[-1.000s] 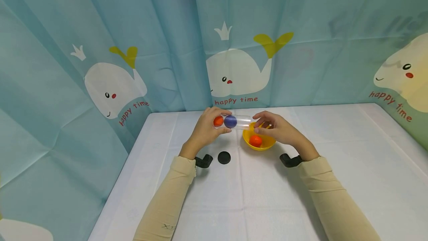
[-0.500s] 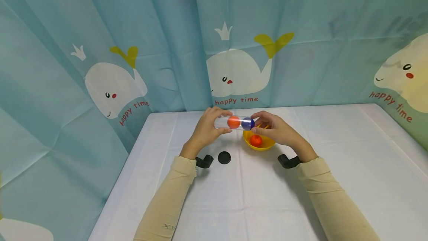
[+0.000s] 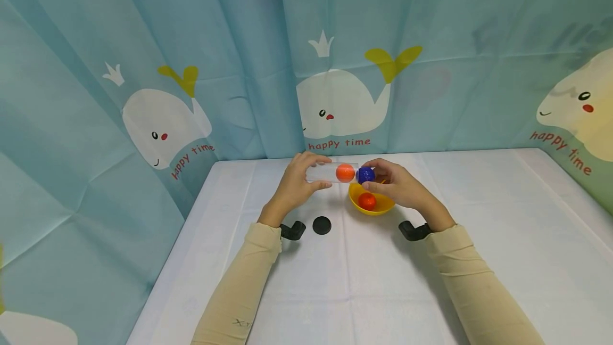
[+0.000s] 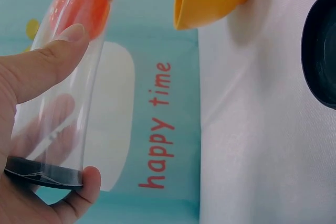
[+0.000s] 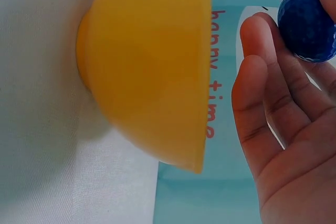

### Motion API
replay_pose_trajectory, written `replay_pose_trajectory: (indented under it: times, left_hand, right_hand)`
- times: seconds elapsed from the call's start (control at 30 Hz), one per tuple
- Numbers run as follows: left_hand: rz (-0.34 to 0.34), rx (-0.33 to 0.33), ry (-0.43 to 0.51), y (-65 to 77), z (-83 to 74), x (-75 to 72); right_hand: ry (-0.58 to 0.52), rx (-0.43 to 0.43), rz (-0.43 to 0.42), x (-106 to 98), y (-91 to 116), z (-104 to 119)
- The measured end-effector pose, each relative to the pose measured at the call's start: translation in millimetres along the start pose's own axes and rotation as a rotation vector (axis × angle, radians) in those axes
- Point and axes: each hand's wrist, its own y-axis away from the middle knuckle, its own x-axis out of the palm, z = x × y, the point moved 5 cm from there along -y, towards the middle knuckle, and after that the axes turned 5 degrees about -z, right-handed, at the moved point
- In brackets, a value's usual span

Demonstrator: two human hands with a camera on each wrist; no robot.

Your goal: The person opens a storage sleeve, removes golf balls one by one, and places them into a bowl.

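Observation:
In the head view my left hand (image 3: 297, 182) grips a clear tube (image 3: 320, 172) held sideways above the table. An orange ball (image 3: 345, 173) lies inside near the tube's right-hand mouth. The tube's other end wears a black cap (image 4: 44, 172), seen in the left wrist view. Right at the mouth, my right hand (image 3: 395, 182) pinches a dark blue ball (image 3: 366, 175) between thumb and fingers. Below that hand stands a yellow bowl (image 3: 356, 205) with an orange-red ball (image 3: 367, 201) in it.
A round black cap (image 3: 322, 226) lies on the white-covered table (image 3: 316, 292) in front of the bowl. Behind the table hangs a blue curtain (image 3: 258, 95) printed with whales. Black camera mounts (image 3: 293, 230) sit at the wrists.
Both balls have slid rightward along the tube. The blue ball has come out of the mouth into my right hand's fingers, and the orange one has followed close to the mouth.

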Motion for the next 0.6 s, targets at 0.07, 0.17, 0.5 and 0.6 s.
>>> replay_pose_trajectory:
  times: [0.07, 0.17, 0.5, 0.6]
  left_hand:
    - [-0.002, 0.003, 0.000, -0.1, 0.4, -0.1]
    - [-0.004, 0.003, -0.002, -0.3, 1.3, 0.1]
    - [-0.005, -0.011, 0.002, -0.4, 2.5, 0.0]
    - [-0.003, -0.016, -0.006, -0.4, 2.7, -0.4]
  right_hand:
    - [0.001, -0.007, -0.005, -0.8, 0.6, 0.9]
    - [0.007, -0.009, -0.007, -1.5, 0.5, 0.8]
    - [0.021, 0.017, -0.014, -4.5, 0.2, -2.4]
    - [0.017, 0.028, -0.020, -6.9, 0.9, -1.8]
